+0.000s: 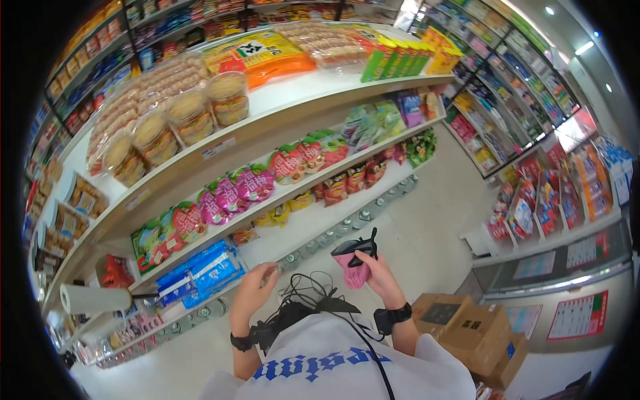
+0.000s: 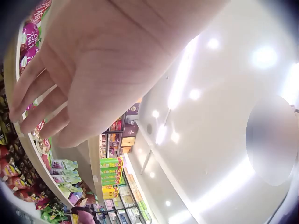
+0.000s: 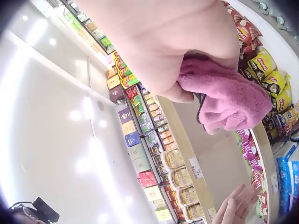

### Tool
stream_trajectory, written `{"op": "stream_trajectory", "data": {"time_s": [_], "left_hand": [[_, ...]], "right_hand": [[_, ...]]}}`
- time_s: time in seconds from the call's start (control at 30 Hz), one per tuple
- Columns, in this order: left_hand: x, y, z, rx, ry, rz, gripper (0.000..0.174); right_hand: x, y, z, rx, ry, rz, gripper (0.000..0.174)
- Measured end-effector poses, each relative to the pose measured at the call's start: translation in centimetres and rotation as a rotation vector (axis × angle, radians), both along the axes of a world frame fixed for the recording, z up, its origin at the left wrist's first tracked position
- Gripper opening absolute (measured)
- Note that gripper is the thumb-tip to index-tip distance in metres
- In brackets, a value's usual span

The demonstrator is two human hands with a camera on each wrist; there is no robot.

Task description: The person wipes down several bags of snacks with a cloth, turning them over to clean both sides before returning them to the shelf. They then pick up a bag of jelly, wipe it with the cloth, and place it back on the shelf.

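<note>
My right hand grips a pink plush cloth with dark edging and a black strip sticking up at its top. In the right wrist view the fuzzy cloth hangs in folds from the curled fingers. My left hand holds nothing; its fingers are loosely bent in front of the lower shelves. The left wrist view shows that palm with relaxed fingers. Both hands are apart, in front of the shelf unit of packaged snacks.
Purple snack bags and red bags line the middle shelf, with blue packs below. Round tubs stand on top. A white paper roll juts out at left. Cardboard boxes sit on the floor at right, near a display rack.
</note>
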State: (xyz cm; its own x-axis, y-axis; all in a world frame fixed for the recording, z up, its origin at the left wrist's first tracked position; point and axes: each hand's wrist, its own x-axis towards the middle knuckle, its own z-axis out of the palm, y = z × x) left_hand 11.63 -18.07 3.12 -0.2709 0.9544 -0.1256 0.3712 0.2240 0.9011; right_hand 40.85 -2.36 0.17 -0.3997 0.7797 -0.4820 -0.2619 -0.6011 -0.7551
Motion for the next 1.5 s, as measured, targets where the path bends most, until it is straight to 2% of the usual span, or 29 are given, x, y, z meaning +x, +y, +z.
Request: {"op": "stream_trajectory", "data": {"time_s": [0.2,0.37,0.57,0.7,0.9,1.2,1.43,1.5], "left_hand": [[-0.2,1.2,-1.4,-0.025,-0.040,-0.111,0.030],[1.2,2.7,-1.9,-0.019,0.001,-0.182,0.029],[5.3,4.8,1.3,-0.046,0.090,-0.182,0.029],[9.7,6.8,2.6,-0.053,0.121,-0.165,0.030],[17.2,10.3,4.0,-0.087,0.137,-0.209,0.030],[27.4,18.0,5.0,-0.029,0.144,-0.286,0.028],[32.6,27.0,5.3,0.013,0.043,-0.278,0.028],[33.9,30.3,4.0,0.035,-0.082,-0.235,0.028]], "right_hand": [[2.3,-2.2,-0.2,-0.026,-0.040,-0.191,0.031],[4.3,-2.7,1.4,-0.065,0.012,-0.225,0.030],[8.1,-1.1,0.9,-0.061,0.110,-0.195,0.030],[13.6,0.8,-0.3,-0.022,0.113,-0.233,0.030],[24.8,3.9,-2.3,0.075,0.106,-0.528,0.027],[37.6,6.6,-3.4,0.051,0.255,-0.681,0.031],[42.8,8.3,-4.9,-0.002,0.254,-0.772,0.031],[43.9,9.1,-5.2,-0.023,0.251,-0.806,0.032]]}}
